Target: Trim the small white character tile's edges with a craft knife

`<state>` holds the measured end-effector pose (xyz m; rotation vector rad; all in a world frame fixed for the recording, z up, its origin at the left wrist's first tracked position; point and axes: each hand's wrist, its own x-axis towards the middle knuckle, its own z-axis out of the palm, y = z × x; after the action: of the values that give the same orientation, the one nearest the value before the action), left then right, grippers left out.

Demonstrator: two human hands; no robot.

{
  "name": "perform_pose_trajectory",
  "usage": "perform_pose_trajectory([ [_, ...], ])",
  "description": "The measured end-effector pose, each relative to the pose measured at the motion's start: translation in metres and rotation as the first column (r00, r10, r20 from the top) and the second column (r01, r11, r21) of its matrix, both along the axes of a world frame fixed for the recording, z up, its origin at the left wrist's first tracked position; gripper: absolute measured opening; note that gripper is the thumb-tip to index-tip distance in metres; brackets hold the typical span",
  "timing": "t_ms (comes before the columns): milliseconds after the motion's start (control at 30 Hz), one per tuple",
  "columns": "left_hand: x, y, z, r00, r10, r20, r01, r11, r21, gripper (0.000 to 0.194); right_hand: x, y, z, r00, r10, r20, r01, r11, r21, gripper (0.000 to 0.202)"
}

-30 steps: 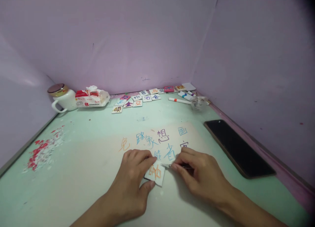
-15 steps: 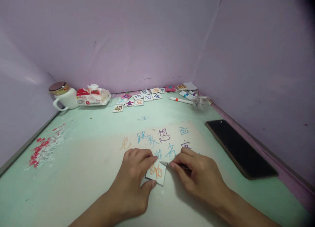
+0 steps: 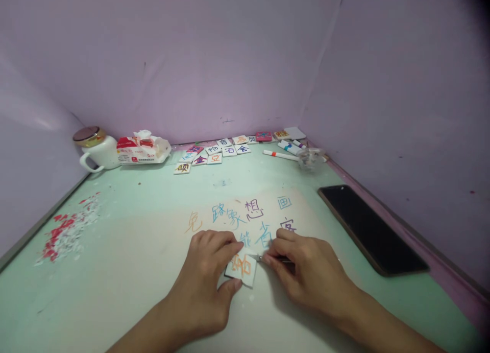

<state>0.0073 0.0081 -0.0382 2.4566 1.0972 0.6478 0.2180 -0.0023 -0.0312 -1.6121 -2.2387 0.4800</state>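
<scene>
A small white square tile (image 3: 248, 272) with an orange character on it lies on the pale green table (image 3: 126, 297). My left hand (image 3: 209, 281) pinches its left part between thumb and fingers. In my right hand (image 3: 306, 271) is a thin knife (image 3: 259, 258), its pointed metal tip at the tile's upper right part. Most of the knife's handle is hidden by the fingers. Just beyond my hands, coloured characters (image 3: 253, 210) are written on the table surface.
Several character tiles (image 3: 229, 150) lie along the back wall. At the left are a white mug (image 3: 103, 154), a tissue pack (image 3: 141, 151) and red and white shavings (image 3: 69, 230). Markers (image 3: 281, 155), a crumpled clear wrapper (image 3: 312, 160) and a black phone (image 3: 373, 228) are at the right.
The knife tip has shifted slightly right and down on the tile. My left hand keeps its hold. The whole view has moved a little.
</scene>
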Motion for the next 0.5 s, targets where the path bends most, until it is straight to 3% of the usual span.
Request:
perform_pose_trajectory([
  [500,-0.0032,-0.0015,-0.0019,1.000,0.003,0.002,-0.003,1.000,-0.016,0.047,0.0022,-0.0058,-0.0014,0.999,0.038,-0.037,-0.038,0.999,-0.005,0.021],
])
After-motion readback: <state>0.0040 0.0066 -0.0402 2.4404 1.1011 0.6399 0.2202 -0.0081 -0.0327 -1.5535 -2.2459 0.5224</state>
